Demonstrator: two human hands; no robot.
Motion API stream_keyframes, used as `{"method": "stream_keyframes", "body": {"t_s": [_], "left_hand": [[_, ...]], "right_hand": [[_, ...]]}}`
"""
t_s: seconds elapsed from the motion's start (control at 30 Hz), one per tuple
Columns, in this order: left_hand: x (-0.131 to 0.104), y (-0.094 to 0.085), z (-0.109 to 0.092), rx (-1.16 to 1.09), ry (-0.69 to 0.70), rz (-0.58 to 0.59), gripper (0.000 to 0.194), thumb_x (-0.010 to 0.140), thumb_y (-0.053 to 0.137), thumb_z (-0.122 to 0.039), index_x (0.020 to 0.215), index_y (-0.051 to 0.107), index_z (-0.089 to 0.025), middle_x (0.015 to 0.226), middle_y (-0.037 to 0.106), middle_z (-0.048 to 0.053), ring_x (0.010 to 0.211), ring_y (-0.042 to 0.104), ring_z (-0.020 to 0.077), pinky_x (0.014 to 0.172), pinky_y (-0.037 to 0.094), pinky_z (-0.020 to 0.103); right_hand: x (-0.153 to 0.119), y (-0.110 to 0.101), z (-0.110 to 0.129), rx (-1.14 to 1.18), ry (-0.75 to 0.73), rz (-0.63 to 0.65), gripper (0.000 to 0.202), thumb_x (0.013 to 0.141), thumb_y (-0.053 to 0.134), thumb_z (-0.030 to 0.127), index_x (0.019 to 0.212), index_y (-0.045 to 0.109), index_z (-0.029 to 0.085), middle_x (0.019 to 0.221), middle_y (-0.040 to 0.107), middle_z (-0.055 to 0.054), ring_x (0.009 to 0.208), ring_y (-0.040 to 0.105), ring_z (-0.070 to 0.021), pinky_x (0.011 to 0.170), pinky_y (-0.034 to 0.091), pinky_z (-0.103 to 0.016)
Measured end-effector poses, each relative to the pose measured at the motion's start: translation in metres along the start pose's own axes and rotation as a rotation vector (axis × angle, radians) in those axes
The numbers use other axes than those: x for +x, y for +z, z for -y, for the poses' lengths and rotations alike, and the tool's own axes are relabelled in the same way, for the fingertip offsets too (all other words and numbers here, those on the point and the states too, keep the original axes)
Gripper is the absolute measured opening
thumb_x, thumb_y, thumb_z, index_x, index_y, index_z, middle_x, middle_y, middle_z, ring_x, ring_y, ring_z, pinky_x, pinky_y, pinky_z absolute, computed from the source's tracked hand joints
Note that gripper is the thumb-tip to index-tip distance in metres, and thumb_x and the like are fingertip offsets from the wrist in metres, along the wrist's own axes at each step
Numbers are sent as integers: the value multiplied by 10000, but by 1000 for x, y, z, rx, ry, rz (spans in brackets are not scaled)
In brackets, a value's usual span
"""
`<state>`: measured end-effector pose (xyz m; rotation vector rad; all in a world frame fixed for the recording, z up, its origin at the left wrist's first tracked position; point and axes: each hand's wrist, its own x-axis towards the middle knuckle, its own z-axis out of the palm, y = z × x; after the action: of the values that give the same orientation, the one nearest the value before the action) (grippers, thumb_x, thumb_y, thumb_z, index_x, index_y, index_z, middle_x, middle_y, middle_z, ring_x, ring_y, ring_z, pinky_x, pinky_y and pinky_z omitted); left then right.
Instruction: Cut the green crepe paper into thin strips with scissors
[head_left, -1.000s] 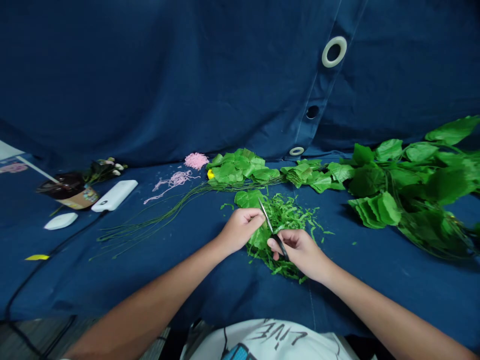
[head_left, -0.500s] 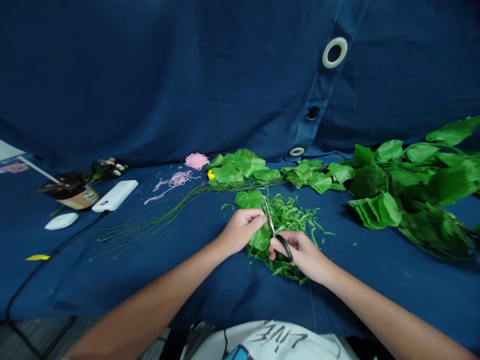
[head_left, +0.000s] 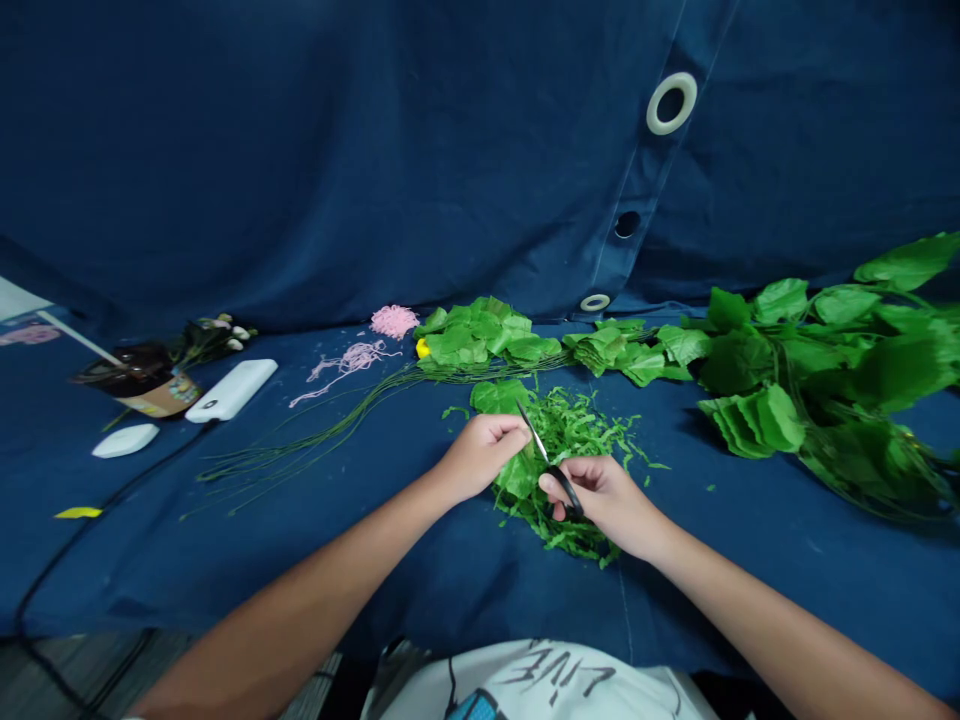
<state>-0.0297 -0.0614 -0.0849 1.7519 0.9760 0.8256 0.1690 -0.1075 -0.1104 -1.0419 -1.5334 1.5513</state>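
My right hand [head_left: 589, 497] is closed on the black handles of a pair of scissors [head_left: 538, 440], whose blades look together and point up and left. Just left of the blades, my left hand [head_left: 487, 452] is pinched over a green leaf [head_left: 520, 472]; whether the fingers grip that leaf or something smaller is hidden. Another leaf [head_left: 499, 395] lies behind my left fingers. Under and around both hands spreads a pile of shredded green strips [head_left: 577, 425].
Leaf bundles [head_left: 480, 335] with long thin stems lie behind; a larger leafy heap [head_left: 847, 370] is at right. Pink threads [head_left: 394, 321], a white power bank [head_left: 232, 390] with a black cable, a cup [head_left: 146, 380] and a white case [head_left: 126, 441] stand leftward.
The scissor blades have gone from slightly apart to together and tilt further left. My right fingers have drawn closer around the handles. My left hand has hardly moved.
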Motion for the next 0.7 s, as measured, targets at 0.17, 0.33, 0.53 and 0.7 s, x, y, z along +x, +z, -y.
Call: {"method": "stream_keyframes", "body": {"t_s": [0.17,0.33,0.53,0.7], "left_hand": [[-2,3,-3,-52,-6,-40,370,932,479,-409,653,446,-168,617,333,-46,591,328,106,567,277,234],[-3,3,-2,-99,-34,-34,363,942,476,-403,700,555,-144,620,407,-33,596,376,111,566,295,236],[-2,1,2,-148,-51,22,359,915,525,-401,678,563,-134,600,429,-32,564,375,97,543,278,228],[-1,0,3,-104,-4,35,347,900,520,-342,619,515,-139,579,347,-45,562,308,90,537,237,232]], "right_hand": [[1,-1,1,46,55,43,478,872,594,611,782,659,146,686,683,-31,397,366,-68,414,217,-227],[0,-1,2,32,40,85,479,886,572,611,793,665,150,711,692,-38,408,369,-71,414,222,-227],[-1,-3,3,-5,19,103,442,891,605,566,797,681,141,695,685,-37,467,408,-86,440,263,-218],[-2,-3,7,-23,-4,128,433,889,624,551,781,692,137,676,685,-34,510,456,-99,461,280,-213]]}}
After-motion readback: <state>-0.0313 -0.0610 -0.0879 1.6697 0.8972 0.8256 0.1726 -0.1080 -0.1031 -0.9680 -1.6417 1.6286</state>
